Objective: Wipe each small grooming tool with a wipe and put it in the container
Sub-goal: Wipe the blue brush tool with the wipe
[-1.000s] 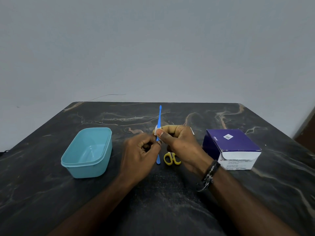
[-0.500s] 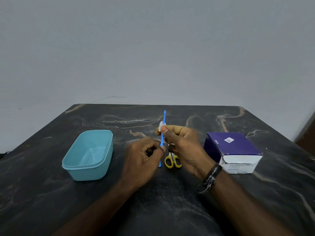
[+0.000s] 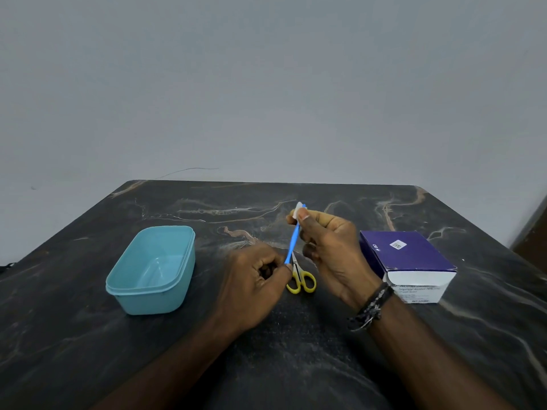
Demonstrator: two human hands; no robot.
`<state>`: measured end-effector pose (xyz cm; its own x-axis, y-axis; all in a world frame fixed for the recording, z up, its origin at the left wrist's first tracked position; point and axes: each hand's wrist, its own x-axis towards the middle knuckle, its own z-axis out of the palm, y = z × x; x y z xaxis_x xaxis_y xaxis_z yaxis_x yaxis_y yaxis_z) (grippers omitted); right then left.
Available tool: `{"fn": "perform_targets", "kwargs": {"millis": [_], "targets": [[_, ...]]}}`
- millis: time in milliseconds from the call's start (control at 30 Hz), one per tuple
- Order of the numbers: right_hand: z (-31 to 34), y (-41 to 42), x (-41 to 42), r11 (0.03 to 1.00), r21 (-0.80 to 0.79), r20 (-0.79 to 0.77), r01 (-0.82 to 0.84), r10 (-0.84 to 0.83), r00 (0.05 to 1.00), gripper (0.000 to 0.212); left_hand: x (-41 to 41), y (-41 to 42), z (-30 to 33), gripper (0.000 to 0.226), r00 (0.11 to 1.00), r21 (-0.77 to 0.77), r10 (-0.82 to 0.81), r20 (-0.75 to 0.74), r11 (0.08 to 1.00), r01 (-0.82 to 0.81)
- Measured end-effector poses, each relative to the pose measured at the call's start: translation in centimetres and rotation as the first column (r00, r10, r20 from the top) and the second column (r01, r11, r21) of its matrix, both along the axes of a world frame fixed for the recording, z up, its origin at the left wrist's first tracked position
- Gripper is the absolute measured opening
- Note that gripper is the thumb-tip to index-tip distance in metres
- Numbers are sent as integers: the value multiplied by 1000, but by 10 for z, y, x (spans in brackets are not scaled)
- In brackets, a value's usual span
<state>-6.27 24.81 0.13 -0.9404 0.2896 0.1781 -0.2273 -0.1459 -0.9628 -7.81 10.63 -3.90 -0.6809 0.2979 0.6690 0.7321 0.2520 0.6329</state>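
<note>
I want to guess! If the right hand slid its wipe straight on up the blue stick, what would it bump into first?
Probably nothing: the right hand pinches the wipe at the blue tool's far tip; beyond looks like bare tabletop, though depth is unclear.

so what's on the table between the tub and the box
Head view: the yellow scissors, with both hands above them wiping the blue tool.

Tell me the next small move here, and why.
Probably carry the thin blue plastic tool to the empty teal plastic container: the right hand has the white wipe at its far tip, and the left hand pinches its near end.
</note>
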Motion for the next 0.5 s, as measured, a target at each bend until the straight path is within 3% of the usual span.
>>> {"fn": "perform_targets", "kwargs": {"millis": [200, 500], "targets": [[-6, -13, 3, 987, 102, 48, -122, 118, 992, 25, -4, -4, -1, 20, 999, 49, 48, -2, 998, -48], [-4, -18, 8, 976, 85, 49, -200, 196, 979, 24, -9, -5, 0, 29, 998, 138, 68, 9, 988, -69]]}}
